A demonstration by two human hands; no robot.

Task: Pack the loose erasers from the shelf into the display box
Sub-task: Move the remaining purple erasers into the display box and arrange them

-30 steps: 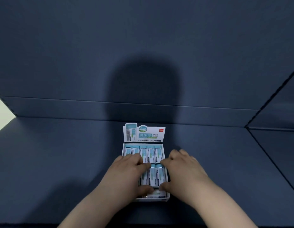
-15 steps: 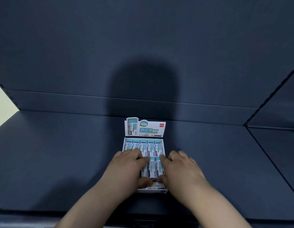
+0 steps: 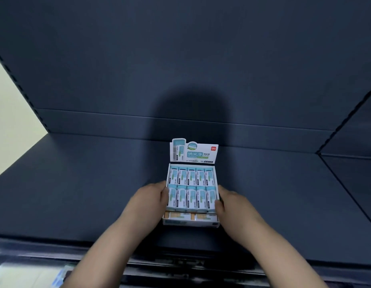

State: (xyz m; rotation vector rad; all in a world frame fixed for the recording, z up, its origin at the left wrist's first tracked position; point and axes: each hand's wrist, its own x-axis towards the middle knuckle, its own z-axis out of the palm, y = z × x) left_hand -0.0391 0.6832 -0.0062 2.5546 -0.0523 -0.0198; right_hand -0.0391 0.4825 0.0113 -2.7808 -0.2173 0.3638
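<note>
A white display box (image 3: 189, 223) with an upright printed header card (image 3: 194, 151) stands on the dark blue shelf (image 3: 76, 194). Two rows of blue-and-white wrapped erasers (image 3: 191, 189) fill its top layer, and a lower layer shows at the front. My left hand (image 3: 150, 199) clasps the box's left side, thumb on the left wall. On the opposite side my right hand (image 3: 232, 203) grips the right wall. No loose erasers are visible on the shelf.
The shelf's back panel (image 3: 180, 80) rises behind the box. A second shelf bay (image 3: 350, 183) adjoins at the right. The shelf's front edge (image 3: 180, 260) runs below my forearms. A pale wall (image 3: 10, 113) shows at the far left.
Both hands have slid off the top of the erasers outward to the box's two sides. The whole top layer is now uncovered. The view has tilted down a little.
</note>
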